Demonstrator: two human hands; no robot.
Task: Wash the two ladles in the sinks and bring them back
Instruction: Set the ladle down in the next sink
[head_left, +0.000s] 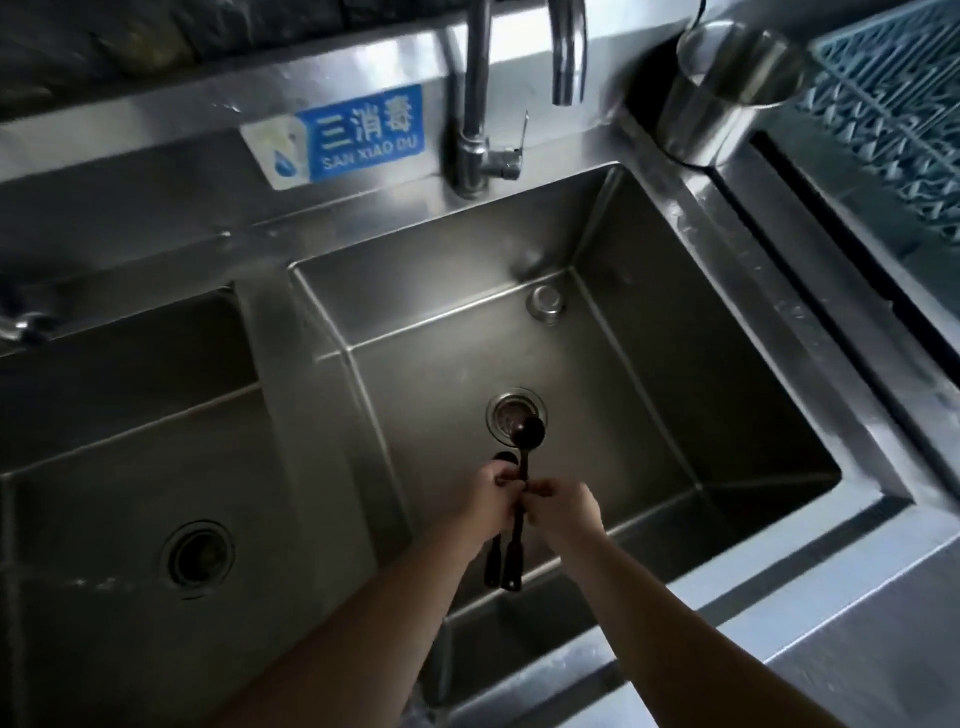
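Both ladles (519, 493) bunched mid-handle, low centre of frame: left hand (485, 501) wrapped round them, right hand (566, 506) pinching same spot. Bowls hanging over drain (506, 410) of right sink (649, 322), probably so drips land inside. Tap (475, 93) dry.

Over the right-hand stainless steel sink basin (649, 364), the left hand (485, 501) and right hand (569, 506) together grip two dark, long-handled ladles (519, 499) above the round drain (511, 413).
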